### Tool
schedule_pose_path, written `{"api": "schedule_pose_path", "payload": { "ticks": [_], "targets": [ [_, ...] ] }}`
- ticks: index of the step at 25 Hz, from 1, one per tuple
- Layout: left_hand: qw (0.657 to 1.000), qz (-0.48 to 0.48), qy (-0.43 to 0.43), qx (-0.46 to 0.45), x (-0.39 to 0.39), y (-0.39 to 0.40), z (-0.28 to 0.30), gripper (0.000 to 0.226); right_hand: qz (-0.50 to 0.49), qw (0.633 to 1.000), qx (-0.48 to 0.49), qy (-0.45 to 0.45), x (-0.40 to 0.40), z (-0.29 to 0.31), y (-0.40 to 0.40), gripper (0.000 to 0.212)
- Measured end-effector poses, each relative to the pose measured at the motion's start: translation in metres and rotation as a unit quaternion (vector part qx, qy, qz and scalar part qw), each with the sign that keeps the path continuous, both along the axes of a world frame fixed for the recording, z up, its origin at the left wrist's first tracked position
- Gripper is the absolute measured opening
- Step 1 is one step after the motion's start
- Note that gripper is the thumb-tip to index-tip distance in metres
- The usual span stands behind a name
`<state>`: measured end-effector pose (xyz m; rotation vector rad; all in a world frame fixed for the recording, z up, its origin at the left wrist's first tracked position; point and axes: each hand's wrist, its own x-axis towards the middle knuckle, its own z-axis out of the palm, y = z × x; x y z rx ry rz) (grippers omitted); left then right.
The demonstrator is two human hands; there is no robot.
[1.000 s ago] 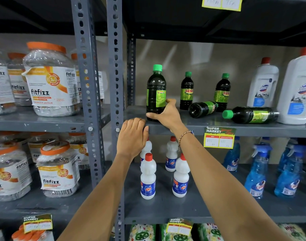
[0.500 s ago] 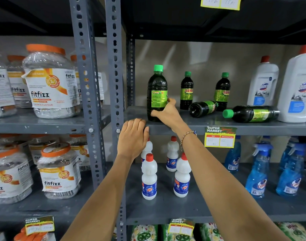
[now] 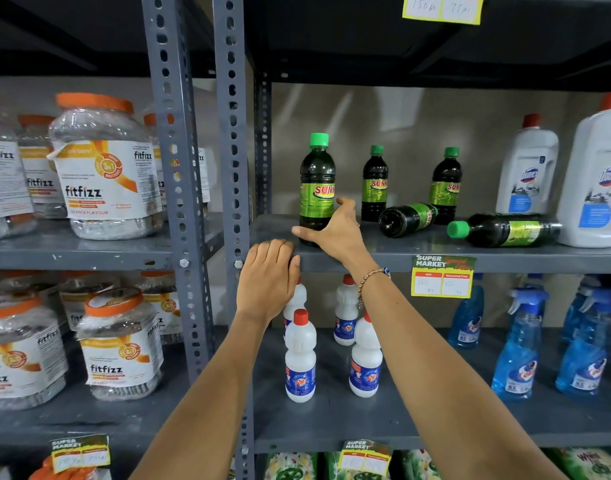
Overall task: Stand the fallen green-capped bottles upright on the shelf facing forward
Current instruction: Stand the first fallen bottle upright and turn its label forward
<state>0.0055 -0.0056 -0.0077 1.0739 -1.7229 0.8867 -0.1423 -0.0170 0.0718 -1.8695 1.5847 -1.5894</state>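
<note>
Green-capped bottle in hand (image 3: 317, 188): upright at the shelf's (image 3: 383, 252) front left corner, its label turned forward.
Right hand (image 3: 335, 230): wrapped around that bottle's base, thumb across the front, fingers behind.
Left hand (image 3: 267, 275): resting flat on the shelf's front edge, fingers curled over the lip, holding nothing.
Upright pair: two more green-capped bottles, one (image 3: 374, 183) mid-shelf, one (image 3: 445, 185) to its right, near the back.
Fallen bottle (image 3: 406, 220): lying on its side between that pair, base toward the camera.
Second fallen bottle (image 3: 501, 230): on its side farther right, cap pointing left, its base just beside a white jug (image 3: 591, 188).
Price tag (image 3: 442, 277): stuck to the shelf's front edge.
</note>
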Motion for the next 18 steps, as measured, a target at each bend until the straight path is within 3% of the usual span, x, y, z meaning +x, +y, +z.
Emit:
{"api": "schedule_pose_path", "payload": {
  "ticks": [5,9,12,18],
  "targets": [
    [1.0,0.002,0.002,0.003,-0.0003,-0.0005,-0.0002,0.035,0.037,0.998,0.047,0.01,-0.0026,0.0009,-0.0011,0.085],
    [1.0,0.0,-0.002,0.01,-0.0002,-0.0003,0.0004,0.037,0.012,0.999,0.02,0.032,-0.0006,0.0,0.0008,0.098],
    [1.0,-0.005,0.001,0.012,-0.0005,0.0001,-0.0002,0.037,0.075,0.995,0.059,0.003,-0.0039,0.0028,-0.001,0.091],
    [0.999,-0.008,-0.005,0.041,-0.0007,0.0054,0.0012,0.04,0.038,0.998,0.041,0.01,-0.0064,-0.0003,-0.0025,0.086]
  ]
}}
